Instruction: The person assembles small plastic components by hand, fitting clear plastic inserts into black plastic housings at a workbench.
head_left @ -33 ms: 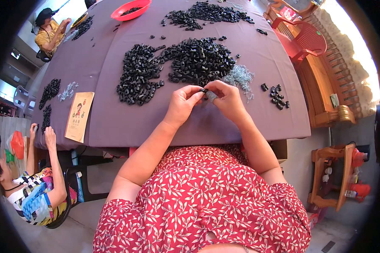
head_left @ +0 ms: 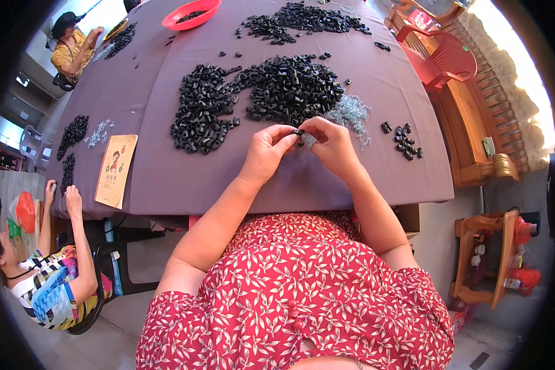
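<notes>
My left hand (head_left: 265,151) pinches a small black plastic piece (head_left: 297,132), which looks like a cord lock, between thumb and fingertips. Meeting it there, my right hand (head_left: 334,147) has its thumb and forefinger closed at the same piece; a grey wrap (head_left: 308,140) covers part of that thumb. Whether the right fingertips also hold something tiny cannot be seen. Just beyond my fingers lies a big heap of such black pieces (head_left: 296,86), with another heap (head_left: 200,111) to its left. A pile of small silvery springs (head_left: 350,114) sits beside my right hand.
Several black pieces (head_left: 406,142) lie apart on the right of the purple-grey tablecloth (head_left: 228,185). A booklet (head_left: 116,171) rests at left, near a co-worker's hands (head_left: 73,198). Farther off are a red bowl (head_left: 191,15), another heap (head_left: 314,18) and a second person (head_left: 74,52).
</notes>
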The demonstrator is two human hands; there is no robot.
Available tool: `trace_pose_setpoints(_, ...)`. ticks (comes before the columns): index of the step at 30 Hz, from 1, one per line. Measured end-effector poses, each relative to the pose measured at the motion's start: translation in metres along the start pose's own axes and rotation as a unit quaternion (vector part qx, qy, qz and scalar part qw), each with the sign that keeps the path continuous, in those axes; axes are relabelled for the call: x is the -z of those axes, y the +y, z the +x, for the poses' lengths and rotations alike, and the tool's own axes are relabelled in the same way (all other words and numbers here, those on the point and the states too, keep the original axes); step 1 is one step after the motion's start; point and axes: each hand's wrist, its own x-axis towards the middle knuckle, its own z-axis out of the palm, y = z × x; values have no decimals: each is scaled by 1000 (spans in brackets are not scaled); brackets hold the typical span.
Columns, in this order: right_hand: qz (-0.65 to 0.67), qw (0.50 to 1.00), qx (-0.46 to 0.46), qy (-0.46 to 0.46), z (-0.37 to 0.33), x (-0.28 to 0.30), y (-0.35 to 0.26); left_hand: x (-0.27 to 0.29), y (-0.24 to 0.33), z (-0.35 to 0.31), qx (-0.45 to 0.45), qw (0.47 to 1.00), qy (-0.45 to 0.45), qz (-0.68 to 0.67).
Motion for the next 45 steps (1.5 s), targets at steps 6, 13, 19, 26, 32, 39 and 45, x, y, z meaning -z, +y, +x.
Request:
trace_pose_setpoints(6, 71, 996, -45, -13, 2, 2, -1, 0, 2, -1, 4, 1000, 0, 11)
trace_pose_setpoints(13, 83, 996, -44, -10, 0, -1, -2, 0, -2, 0, -1, 1000, 6, 1)
trace_pose_setpoints(19, 29, 999, -21, 7, 2, 2, 1, 1, -1, 1, -2, 1000, -2, 12)
trace_pose_setpoints(26, 235, 967, -88, -44, 6, 13, -4, -1, -1, 0, -11, 999, -9, 49)
trace_pose_setpoints(32, 247, 964, -84, -49, 6, 11, -1, -2, 1, -2, -29, 995, -10, 94)
trace_pose_setpoints(39, 232, 967, -92, -44, 6, 10, 0, -1, -1, -1, -37, 995, -15, 93)
trace_pose_setpoints(45, 233, 967, -87, -54, 6, 9, 7, -4, 1, -2, -46, 996, -3, 74)
